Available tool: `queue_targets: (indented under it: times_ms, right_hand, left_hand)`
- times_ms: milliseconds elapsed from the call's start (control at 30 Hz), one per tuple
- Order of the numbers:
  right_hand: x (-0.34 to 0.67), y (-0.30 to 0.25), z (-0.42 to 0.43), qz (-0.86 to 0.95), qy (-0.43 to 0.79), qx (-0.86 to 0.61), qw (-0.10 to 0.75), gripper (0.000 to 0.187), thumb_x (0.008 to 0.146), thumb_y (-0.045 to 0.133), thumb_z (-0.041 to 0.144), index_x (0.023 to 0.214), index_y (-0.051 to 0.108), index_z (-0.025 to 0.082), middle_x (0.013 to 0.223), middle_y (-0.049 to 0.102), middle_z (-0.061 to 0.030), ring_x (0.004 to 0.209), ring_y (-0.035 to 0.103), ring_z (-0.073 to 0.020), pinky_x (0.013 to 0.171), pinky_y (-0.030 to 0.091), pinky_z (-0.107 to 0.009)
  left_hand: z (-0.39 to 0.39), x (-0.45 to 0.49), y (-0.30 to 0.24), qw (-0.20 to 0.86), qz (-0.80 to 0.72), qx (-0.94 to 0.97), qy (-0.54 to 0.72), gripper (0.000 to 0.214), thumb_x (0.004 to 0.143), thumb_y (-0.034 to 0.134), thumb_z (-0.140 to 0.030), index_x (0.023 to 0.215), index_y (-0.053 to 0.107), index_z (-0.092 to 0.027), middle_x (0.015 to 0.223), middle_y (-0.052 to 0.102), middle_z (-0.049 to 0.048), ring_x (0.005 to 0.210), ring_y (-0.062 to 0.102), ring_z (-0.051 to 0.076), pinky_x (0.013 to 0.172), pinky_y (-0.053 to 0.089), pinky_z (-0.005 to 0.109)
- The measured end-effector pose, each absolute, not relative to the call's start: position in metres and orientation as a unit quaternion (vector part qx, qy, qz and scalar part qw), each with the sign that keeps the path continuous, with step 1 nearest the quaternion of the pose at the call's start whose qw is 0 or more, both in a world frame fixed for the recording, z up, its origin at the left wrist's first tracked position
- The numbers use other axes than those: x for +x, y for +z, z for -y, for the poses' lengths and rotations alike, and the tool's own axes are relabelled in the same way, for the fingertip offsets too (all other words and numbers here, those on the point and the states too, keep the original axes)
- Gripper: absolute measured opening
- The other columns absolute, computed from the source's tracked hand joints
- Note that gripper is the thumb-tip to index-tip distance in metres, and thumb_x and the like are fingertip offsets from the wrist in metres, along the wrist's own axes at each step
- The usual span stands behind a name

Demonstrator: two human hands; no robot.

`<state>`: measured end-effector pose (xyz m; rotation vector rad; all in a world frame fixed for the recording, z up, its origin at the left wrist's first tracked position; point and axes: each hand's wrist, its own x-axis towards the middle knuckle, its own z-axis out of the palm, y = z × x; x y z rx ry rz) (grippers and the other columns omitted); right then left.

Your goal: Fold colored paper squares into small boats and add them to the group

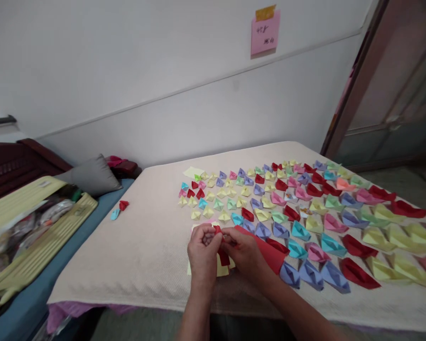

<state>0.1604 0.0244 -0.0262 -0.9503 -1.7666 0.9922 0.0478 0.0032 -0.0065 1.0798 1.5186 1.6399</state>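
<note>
Left hand [202, 251] and right hand [244, 252] meet fingertip to fingertip, both pinched narrow on one small red folded paper strip [223, 256] held between them, near the front edge of the cream cloth-covered surface [135, 255]. Its long axis runs away from the person, with the free end pointing back toward them. Under it lies one pale yellow paper sheet [220, 271]. One red paper sheet [270, 253] touches the right hand. Beyond, the rows of folded paper boats [300, 230] are too many to count surely.
</note>
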Motion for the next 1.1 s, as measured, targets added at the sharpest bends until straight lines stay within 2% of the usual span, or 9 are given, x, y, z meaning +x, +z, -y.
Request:
queue_targets:
  times_ms: [200,400,633,767,933,1100]
  right_hand:
    - [0.158,-0.029,-0.024,0.716,0.389,-0.387,0.433,0.011,0.084,0.05,0.025,0.079,0.058,0.02,0.064,0.059,0.0018,0.06,0.053,-0.0144,0.056,0.038,-0.022]
    - [0.157,-0.031,-0.022,0.721,0.389,-0.381,0.429,0.014,0.086,0.048,0.026,0.08,0.058,0.019,0.066,0.06,0.0014,0.061,0.053,-0.014,0.056,0.037,-0.023]
    - [0.157,-0.032,-0.022,0.724,0.397,-0.373,0.423,0.013,0.084,0.05,0.022,0.09,0.062,0.02,0.067,0.061,0.0015,0.061,0.053,-0.0138,0.057,0.038,-0.022]
    - [0.157,-0.032,-0.023,0.713,0.421,-0.37,0.421,0.017,0.082,0.05,0.019,0.092,0.063,0.02,0.063,0.058,0.0026,0.057,0.05,-0.0129,0.055,0.037,-0.022]
    - [0.158,-0.028,-0.024,0.68,0.479,-0.355,0.427,0.02,0.076,0.051,0.013,0.091,0.062,0.02,0.056,0.052,0.0047,0.052,0.047,-0.0117,0.052,0.036,-0.022]
    - [0.16,-0.026,-0.026,0.624,0.555,-0.345,0.428,0.019,0.075,0.055,0.017,0.093,0.061,0.018,0.055,0.049,0.0056,0.052,0.045,-0.0113,0.05,0.036,-0.022]
  left_hand:
    - [-0.002,0.048,-0.004,0.252,-0.609,0.454,0.6,0.003,0.067,0.065,-0.018,0.067,0.062,-0.017,0.074,0.056,-0.0007,0.062,0.051,0.01,0.058,0.041,0.021]
    - [-0.001,0.047,-0.002,0.232,-0.623,0.483,0.569,0.011,0.07,0.061,-0.017,0.058,0.059,-0.017,0.082,0.057,0.0024,0.073,0.055,0.013,0.061,0.042,0.023]
    - [-0.001,0.044,-0.003,0.209,-0.641,0.502,0.542,0.012,0.074,0.057,-0.02,0.064,0.063,-0.018,0.087,0.057,0.0046,0.083,0.057,0.017,0.067,0.043,0.025]
    - [-0.002,0.039,-0.004,0.223,-0.631,0.519,0.531,0.016,0.077,0.054,-0.022,0.065,0.063,-0.018,0.095,0.057,0.005,0.091,0.056,0.017,0.078,0.041,0.028]
    - [-0.004,0.036,-0.004,0.245,-0.631,0.532,0.508,0.022,0.081,0.05,-0.025,0.063,0.06,-0.018,0.084,0.059,0.0041,0.083,0.056,0.017,0.076,0.04,0.028]
    - [-0.005,0.034,-0.01,0.247,-0.633,0.534,0.503,0.031,0.084,0.048,-0.034,0.059,0.058,-0.017,0.074,0.058,0.0027,0.072,0.054,0.016,0.068,0.039,0.027]
